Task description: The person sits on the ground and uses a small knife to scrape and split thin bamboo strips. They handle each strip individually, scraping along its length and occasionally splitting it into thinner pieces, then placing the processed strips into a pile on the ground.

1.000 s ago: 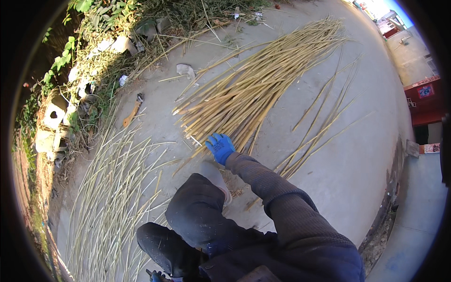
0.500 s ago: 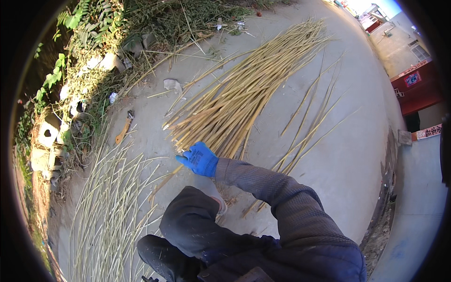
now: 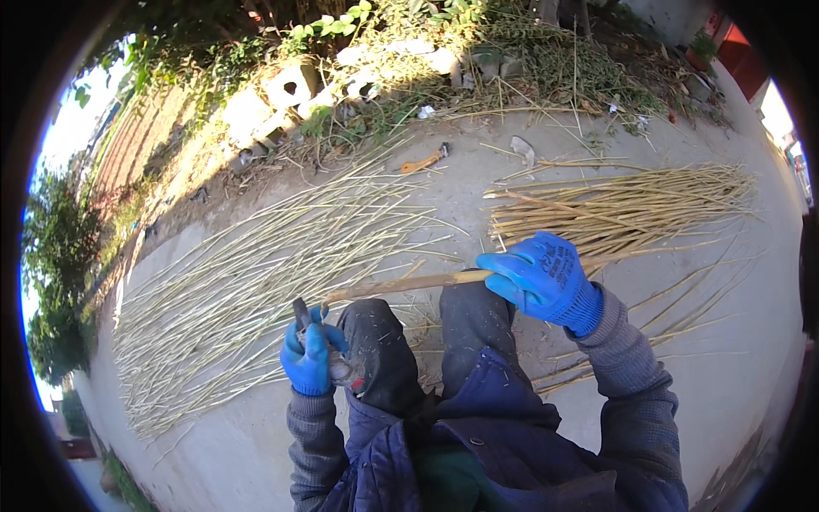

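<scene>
My right hand (image 3: 539,277), in a blue glove, grips a yellow cane stalk (image 3: 401,285) that lies across my knees and points left. My left hand (image 3: 310,354), also blue-gloved, holds a small metal cutting tool (image 3: 300,311) beside the stalk's left end, next to my dark left knee (image 3: 371,333). A bundle of thick yellow stalks (image 3: 623,209) lies on the concrete just beyond my right hand. A wide spread of thin pale strips (image 3: 256,282) covers the ground to the left.
Concrete ground (image 3: 742,341) stretches to the right with a few loose stalks (image 3: 682,316). An orange-handled tool (image 3: 424,160) lies near the weedy verge, where concrete blocks (image 3: 290,85) and litter sit. A red object (image 3: 735,47) stands at the top right.
The view has swung left. My right hand left the bundle and pulled one stalk across my knees. My left hand with the cutting tool has come into view.
</scene>
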Tool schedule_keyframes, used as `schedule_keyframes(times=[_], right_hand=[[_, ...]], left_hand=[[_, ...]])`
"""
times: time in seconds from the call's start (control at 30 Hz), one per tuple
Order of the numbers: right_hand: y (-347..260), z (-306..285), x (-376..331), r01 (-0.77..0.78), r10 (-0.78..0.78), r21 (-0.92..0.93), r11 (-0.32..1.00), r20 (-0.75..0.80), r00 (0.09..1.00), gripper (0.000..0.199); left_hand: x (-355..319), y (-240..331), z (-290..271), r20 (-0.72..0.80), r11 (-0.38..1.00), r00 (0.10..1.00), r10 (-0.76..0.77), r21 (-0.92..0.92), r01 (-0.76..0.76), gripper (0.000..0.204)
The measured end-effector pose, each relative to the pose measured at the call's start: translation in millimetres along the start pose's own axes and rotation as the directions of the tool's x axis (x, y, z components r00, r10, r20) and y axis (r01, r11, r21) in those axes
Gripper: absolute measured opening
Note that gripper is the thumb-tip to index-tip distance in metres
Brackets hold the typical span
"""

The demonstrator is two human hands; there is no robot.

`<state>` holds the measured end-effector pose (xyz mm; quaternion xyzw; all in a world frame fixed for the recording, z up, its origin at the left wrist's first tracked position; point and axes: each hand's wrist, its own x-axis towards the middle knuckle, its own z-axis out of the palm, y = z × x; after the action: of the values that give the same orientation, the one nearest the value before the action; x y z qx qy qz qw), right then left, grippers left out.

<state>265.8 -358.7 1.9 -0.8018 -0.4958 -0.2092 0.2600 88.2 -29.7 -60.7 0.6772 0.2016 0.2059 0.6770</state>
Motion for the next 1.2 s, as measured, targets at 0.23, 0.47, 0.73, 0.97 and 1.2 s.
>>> schedule_keyframes(times=[0.23, 0.47, 0.73, 0.97, 1.2], right_hand=[[-53, -4, 10, 0.034, -0.04, 0.079, 0.996, 0.082, 0.996, 0.039], [-111, 1, 46, 0.098, -0.112, 0.189, 0.977, 0.066, 0.991, 0.054], [-148, 13, 67, 0.213, -0.224, 0.185, 0.96, 0.042, 0.974, 0.05], [-159, 6, 66, 0.133, -0.177, 0.315, 0.94, 0.118, 0.977, 0.044], [-163, 14, 65, 0.103, -0.159, 0.551, 0.828, 0.056, 0.986, 0.042]], left_hand=[[-22, 59, 17, 0.048, 0.982, 0.996, 0.07, -0.176, -0.06, 0.047], [-44, 71, 2, 0.115, 0.985, 0.987, 0.109, -0.145, -0.091, 0.038], [-61, 58, -9, 0.126, 0.966, 0.973, 0.194, -0.196, -0.167, 0.056], [-65, 61, -2, 0.123, 0.916, 0.908, 0.402, -0.047, -0.399, 0.044], [-64, 71, -6, 0.227, 0.862, 0.835, 0.502, -0.045, -0.505, 0.03]])
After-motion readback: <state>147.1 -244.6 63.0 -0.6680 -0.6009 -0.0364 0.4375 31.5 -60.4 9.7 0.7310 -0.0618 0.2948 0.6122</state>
